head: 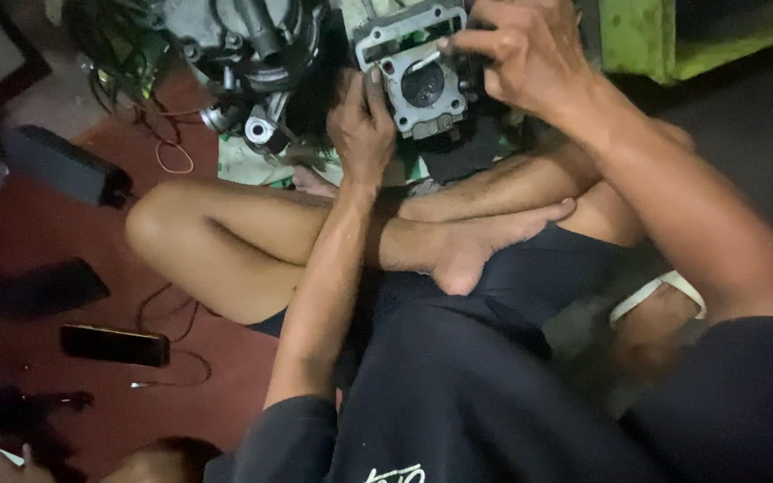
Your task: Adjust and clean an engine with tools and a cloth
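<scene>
A: Room first?

B: Dim workshop, dark red floor, green frame top right. I'm sitting cross-legged on that floor, both bare legs folded under the hands.

A: Counts?

B: One metal cylinder block, grey, with one round bore in its middle, top centre just past my shins. One engine casing left of it, close beside. One dark phone lying flat on the floor at left, thin cable running past it. One black padded part further up left.

A: Hands?

B: Two. Left hand reaches straight forward, arm extended, fingers pressed together against the block's left edge. Right hand comes in from the right, wrist bent, fingers curled and clamped over the block's top right corner.

A: Block lifted?

B: Can't tell; its underside is hidden.
</scene>
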